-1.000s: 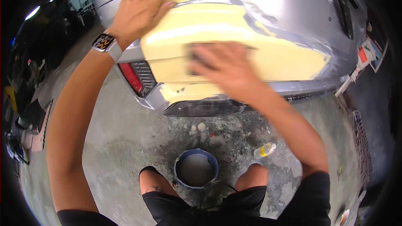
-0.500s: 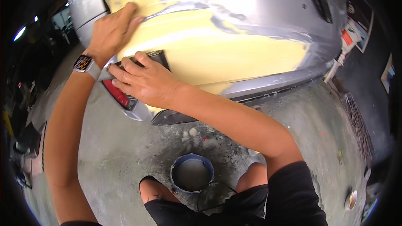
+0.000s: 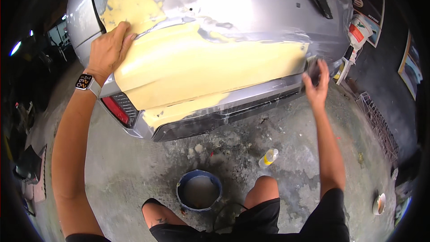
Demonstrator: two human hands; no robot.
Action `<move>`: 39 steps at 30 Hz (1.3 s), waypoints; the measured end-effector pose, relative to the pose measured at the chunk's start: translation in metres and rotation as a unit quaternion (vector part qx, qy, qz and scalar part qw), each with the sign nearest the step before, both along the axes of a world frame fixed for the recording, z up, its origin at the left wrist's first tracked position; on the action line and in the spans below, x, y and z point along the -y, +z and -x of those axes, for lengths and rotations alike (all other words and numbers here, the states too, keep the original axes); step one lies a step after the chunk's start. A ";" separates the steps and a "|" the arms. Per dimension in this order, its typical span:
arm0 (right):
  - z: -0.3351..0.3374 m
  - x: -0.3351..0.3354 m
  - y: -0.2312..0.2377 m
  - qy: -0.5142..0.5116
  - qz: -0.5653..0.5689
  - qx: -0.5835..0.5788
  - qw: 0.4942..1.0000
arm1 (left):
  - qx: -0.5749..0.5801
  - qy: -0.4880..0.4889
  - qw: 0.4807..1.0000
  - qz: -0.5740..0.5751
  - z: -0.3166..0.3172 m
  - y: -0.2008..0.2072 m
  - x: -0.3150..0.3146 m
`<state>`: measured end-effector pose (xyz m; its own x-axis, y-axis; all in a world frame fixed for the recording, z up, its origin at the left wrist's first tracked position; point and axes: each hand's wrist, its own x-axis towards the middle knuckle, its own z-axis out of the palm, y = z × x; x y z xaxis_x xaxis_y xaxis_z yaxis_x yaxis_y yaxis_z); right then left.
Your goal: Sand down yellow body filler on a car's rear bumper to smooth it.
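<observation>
A silver car body (image 3: pixel 264 4) spreads across the upper half of the picture, a broad yellow filler patch (image 3: pixel 210 58) covering much of its lower panel. At the patch's left edge rests my left hand (image 3: pixel 107 49), thumb and forefinger apart, the other fingers partly hidden. My right hand (image 3: pixel 317 85) grips a dark sanding block (image 3: pixel 313 69), somewhat blurred, against the panel at the patch's right end. Below my left wrist sits a red lamp (image 3: pixel 117 109) in the car's corner.
A blue bucket (image 3: pixel 199 190) of cloudy liquid stands on the concrete floor between my knees. Right of it is a clear bottle (image 3: pixel 268 157) with yellow on it. A metal rack (image 3: pixel 376 125) lies along the right wall; a white container (image 3: pixel 359 30) stands beside the car.
My right hand has swept the sanding block from the patch's left end across to its right end. The left hand stays on the panel's left side. The view has shifted slightly.
</observation>
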<state>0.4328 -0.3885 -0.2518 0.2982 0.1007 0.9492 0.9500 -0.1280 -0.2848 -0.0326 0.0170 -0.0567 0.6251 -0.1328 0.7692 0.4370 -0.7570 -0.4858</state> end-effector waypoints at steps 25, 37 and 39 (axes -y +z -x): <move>0.391 -0.098 -0.402 0.405 0.530 -0.371 0.646 | -0.120 -0.014 0.977 -0.174 -0.330 -0.099 0.230; 0.405 -0.122 -0.396 0.381 0.582 -0.333 0.636 | -0.092 -0.138 0.986 -0.021 -0.275 -0.098 0.195; 0.419 -0.129 -0.391 0.391 0.577 -0.319 0.642 | -0.091 -0.114 0.989 -0.015 -0.230 -0.099 0.177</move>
<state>0.0138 -0.2598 -0.6425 0.0189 0.9830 -0.1826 0.5893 -0.1585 -0.7922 0.1975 -0.1600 -0.1559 0.7043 -0.3078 0.6397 0.1597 -0.8093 -0.5653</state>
